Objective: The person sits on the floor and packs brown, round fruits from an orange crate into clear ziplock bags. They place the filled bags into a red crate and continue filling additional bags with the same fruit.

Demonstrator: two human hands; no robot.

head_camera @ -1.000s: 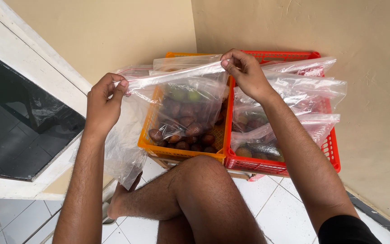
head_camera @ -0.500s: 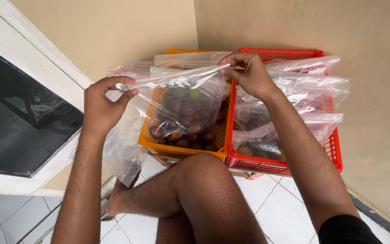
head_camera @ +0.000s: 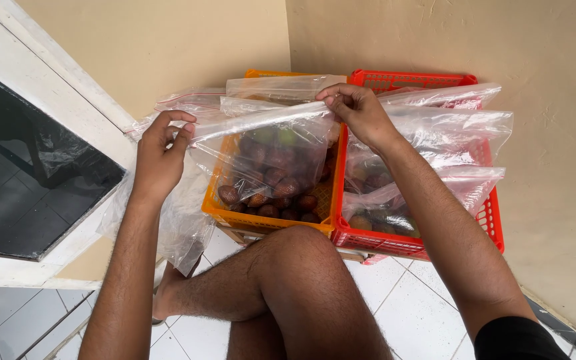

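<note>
A clear zip-top plastic bag (head_camera: pixel 271 157) filled with brown scaly fruit and a few green ones hangs over an orange basket (head_camera: pixel 268 221). My left hand (head_camera: pixel 160 155) pinches the bag's top strip at its left end. My right hand (head_camera: pixel 358 110) pinches the same strip at its right end, above the seam between the two baskets. The strip is stretched taut between both hands and slopes up toward the right.
A red basket (head_camera: pixel 488 220) to the right holds more clear bags (head_camera: pixel 448 140) with fruit. Further bags (head_camera: pixel 188 103) lie behind and left of the orange basket. My bare knee (head_camera: pixel 295 267) is just in front. Beige walls meet in a corner behind; white floor tiles lie below.
My left hand has dropped lower and shifted slightly right along the bag's top strip; the strip now slopes more. My right hand stays at the strip's right end.
</note>
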